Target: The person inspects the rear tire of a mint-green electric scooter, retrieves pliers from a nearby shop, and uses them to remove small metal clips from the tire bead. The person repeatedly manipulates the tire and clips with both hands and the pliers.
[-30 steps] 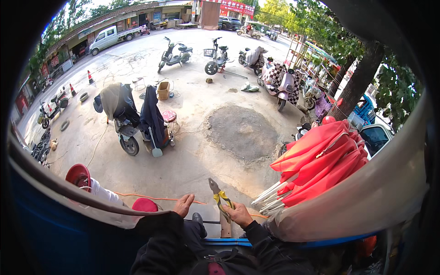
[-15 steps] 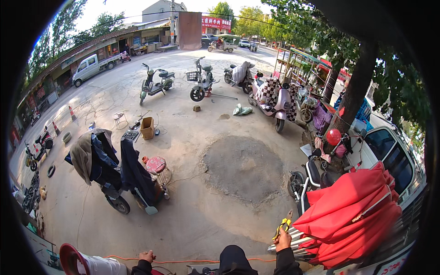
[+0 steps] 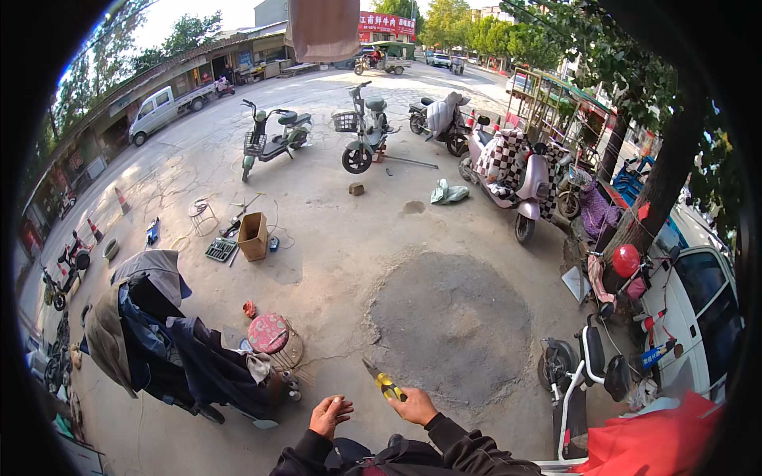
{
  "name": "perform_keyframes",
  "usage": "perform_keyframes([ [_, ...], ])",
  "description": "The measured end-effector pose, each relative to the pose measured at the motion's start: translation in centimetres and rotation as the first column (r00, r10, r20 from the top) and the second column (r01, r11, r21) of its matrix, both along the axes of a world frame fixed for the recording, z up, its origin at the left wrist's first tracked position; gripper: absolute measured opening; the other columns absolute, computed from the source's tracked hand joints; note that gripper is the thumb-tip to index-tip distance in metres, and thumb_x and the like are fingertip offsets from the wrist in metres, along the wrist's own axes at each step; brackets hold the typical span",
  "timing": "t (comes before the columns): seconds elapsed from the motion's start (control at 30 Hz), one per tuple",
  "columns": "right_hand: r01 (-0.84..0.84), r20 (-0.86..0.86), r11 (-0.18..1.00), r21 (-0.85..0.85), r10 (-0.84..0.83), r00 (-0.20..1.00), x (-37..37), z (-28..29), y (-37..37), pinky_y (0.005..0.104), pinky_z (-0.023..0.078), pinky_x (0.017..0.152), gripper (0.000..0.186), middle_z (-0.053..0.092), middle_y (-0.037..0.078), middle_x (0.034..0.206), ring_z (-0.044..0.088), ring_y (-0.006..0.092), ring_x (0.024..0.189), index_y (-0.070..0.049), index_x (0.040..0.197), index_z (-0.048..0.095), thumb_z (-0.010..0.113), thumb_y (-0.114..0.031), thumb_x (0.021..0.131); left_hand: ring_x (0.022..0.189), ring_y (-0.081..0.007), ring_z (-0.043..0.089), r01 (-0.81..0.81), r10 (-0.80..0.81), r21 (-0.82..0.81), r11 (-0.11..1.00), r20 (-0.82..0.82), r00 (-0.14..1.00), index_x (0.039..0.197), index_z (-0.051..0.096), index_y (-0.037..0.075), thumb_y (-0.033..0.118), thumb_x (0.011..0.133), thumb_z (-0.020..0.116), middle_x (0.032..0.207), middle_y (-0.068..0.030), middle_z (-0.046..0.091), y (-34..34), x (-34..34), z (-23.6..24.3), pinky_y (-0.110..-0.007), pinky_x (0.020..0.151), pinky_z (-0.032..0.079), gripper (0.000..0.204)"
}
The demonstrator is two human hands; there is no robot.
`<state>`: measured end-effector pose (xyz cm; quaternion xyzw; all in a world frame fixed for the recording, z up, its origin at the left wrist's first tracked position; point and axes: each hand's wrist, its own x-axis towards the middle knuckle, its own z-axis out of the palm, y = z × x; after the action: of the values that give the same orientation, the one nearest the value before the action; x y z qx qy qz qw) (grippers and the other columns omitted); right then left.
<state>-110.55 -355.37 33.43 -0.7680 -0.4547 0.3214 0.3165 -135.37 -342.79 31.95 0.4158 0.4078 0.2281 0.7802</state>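
R hand (image 3: 415, 407) is grasping 1 pr of yellow-and-black pliers (image 3: 387, 385) by the handles; the grip is wrapped round them. The pliers' long axis slants up-left out of the R grip, nose fwd and toward the L side, up off the ground. L hand (image 3: 329, 417) sits just beside, to the L and a bit nearer the body; its grip is released, fingers loosely bent, nothing seen in it. R is the nearer hand since it has the tool; L is near the nose but not touching. Can't tell if the plier jaws are parted, too small.

Count: 2 hands, 1 pr pliers. Ahead-L: 1 round stool w/ red patterned top (image 3: 268, 333), 1 two-wheeler draped w/ dark coats (image 3: 208, 358), 1 open cardboard box (image 3: 253, 238), 1 tool case (image 3: 220, 250) just beside the box. Dead ahead: 1 dark round ground patch (image 3: 452, 329). Farther out: 1 brick-like block (image 3: 355, 190), 1 pale green bag (image 3: 449, 192), 1 green e-scooter (image 3: 295, 132), 1 basket-front e-scooter (image 3: 376, 124), 1 pink scooter (image 3: 535, 176) w/ checked cover. R side: 1 white-framed two-wheeler (image 3: 594, 349), red cloth (image 3: 659, 438) at btm-R, no. of pcs unclear.
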Motion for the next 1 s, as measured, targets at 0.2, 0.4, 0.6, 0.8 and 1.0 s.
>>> perform_keyframes([
  [0.2,-0.526,-0.002,0.786,0.324,0.557,0.831,-0.1,3.1,25.8,0.0387,0.053,0.073,0.046,0.072,0.019,0.093,0.071,0.0309,0.085,-0.002,0.11,0.072,0.069,-0.045,0.094,0.11,-0.0312,0.066,-0.367,0.426,-0.23,0.901,0.316,0.848,0.117,0.056,0.003,0.036,0.101,0.064,0.117,-0.0217,0.068,17.6,8.5,-1.0,-0.045,0.095,0.054,0.037],
  [0.4,-0.356,-0.636,0.934,-0.033,0.255,0.728,8.1,2.7,47.5,0.027,0.052,0.075,0.029,0.071,0.006,0.093,0.064,0.0118,0.084,-0.001,0.116,0.071,0.065,-0.025,0.101,0.112,-0.0412,0.067,-0.222,0.438,-0.526,0.821,0.331,0.836,0.097,0.069,0.002,0.034,0.094,0.059,0.121,-0.0276,0.069,41.3,14.4,-0.9,-0.052,0.105,0.049,0.034],
  [0.6,-0.285,-0.163,0.929,0.236,0.327,0.931,20.3,7.5,68.0,0.031,0.056,0.075,0.027,0.071,0.014,0.103,0.071,0.0194,0.086,0.001,0.118,0.067,0.053,0.002,0.095,0.13,-0.0411,0.057,0.035,0.292,-0.527,0.849,0.524,0.8,0.099,0.072,-0.003,0.039,0.095,0.048,0.135,-0.0283,0.062,63.2,26.5,2.2,-0.054,0.114,0.042,0.048],
  [0.8,-0.199,-0.265,0.949,0.246,0.264,0.928,29.6,4.5,91.2,0.0349,0.057,0.078,0.027,0.069,0.015,0.105,0.071,0.0241,0.089,0.002,0.12,0.065,0.054,-0.001,0.095,0.123,-0.0357,0.062,0.037,0.308,-0.563,0.826,0.504,0.807,0.092,0.07,0.001,0.042,0.096,0.051,0.133,-0.0225,0.064,85.9,39.2,-0.7,-0.053,0.104,0.048,0.045],
  [1.0,-0.381,-0.652,0.913,0.144,0.377,0.657,40.2,6.6,116.3,0.0306,0.053,0.09,0.038,0.069,0.01,0.109,0.067,0.0165,0.102,0.007,0.122,0.064,0.065,-0.025,0.102,0.137,-0.0382,0.05,-0.205,0.39,-0.398,0.894,0.471,0.791,0.094,0.071,0.002,0.042,0.099,0.051,0.143,-0.0272,0.056,110.2,48.4,2.1,-0.054,0.114,0.04,0.045],
])
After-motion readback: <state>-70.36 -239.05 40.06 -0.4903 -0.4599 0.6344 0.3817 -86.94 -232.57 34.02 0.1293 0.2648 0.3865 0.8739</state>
